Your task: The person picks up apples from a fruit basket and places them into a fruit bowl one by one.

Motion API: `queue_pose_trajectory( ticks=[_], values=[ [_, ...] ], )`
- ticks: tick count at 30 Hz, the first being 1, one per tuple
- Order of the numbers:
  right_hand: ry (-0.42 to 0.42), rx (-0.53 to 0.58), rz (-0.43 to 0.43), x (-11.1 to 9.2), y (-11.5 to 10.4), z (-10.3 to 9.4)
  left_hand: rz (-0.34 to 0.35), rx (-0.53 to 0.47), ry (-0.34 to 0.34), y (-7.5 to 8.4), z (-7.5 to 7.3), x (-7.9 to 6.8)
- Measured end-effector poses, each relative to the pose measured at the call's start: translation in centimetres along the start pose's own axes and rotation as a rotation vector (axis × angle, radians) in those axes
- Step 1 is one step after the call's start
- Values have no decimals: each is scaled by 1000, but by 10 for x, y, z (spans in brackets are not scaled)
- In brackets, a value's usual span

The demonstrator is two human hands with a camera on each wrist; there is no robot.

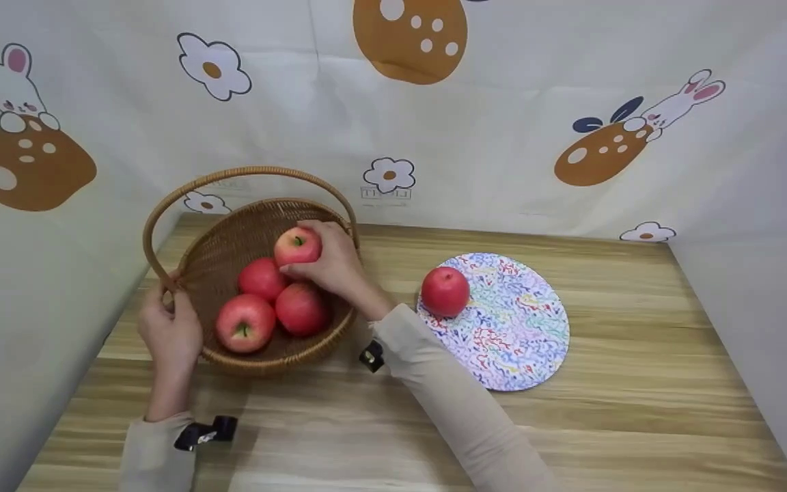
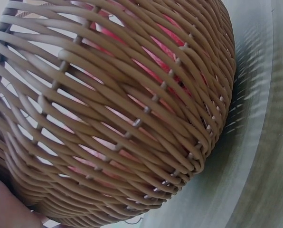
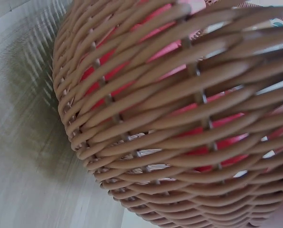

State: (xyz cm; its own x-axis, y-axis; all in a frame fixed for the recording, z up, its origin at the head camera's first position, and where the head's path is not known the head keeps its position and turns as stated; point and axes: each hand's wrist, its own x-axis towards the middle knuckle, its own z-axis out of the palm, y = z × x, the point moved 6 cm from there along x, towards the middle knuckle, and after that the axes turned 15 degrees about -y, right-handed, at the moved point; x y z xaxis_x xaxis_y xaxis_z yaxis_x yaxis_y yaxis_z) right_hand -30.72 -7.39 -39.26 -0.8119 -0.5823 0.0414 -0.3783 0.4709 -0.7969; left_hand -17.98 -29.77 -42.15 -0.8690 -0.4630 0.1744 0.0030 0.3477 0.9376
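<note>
A brown wicker basket [image 1: 257, 365] with a tall arched handle stands tilted toward the head camera. My left hand [image 1: 171, 331] grips its left rim where the handle joins. Inside the basket, my right hand [image 1: 332, 263] holds an apple [image 1: 298, 246] between thumb and fingers, above the others. Below it lie a red apple [image 1: 262, 279], a darker apple [image 1: 302, 309] and a paler-topped apple [image 1: 245, 323]. Both wrist views are filled by the basket's woven wall [image 2: 117, 109], with red showing through the gaps.
Right of the basket lies a round board [image 1: 516, 342] with a multicoloured pattern. One red apple [image 1: 445, 292] sits on its left part. The wood-grain table [image 1: 612, 424] is bounded behind and at both sides by a white printed cloth [image 1: 496, 157].
</note>
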Motion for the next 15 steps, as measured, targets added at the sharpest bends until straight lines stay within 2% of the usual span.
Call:
queue_pose_trajectory(
  ticks=[15],
  values=[
    [4,27,-35,-13,-5,1,-25,-2,-13,-1,-1,0]
  ],
)
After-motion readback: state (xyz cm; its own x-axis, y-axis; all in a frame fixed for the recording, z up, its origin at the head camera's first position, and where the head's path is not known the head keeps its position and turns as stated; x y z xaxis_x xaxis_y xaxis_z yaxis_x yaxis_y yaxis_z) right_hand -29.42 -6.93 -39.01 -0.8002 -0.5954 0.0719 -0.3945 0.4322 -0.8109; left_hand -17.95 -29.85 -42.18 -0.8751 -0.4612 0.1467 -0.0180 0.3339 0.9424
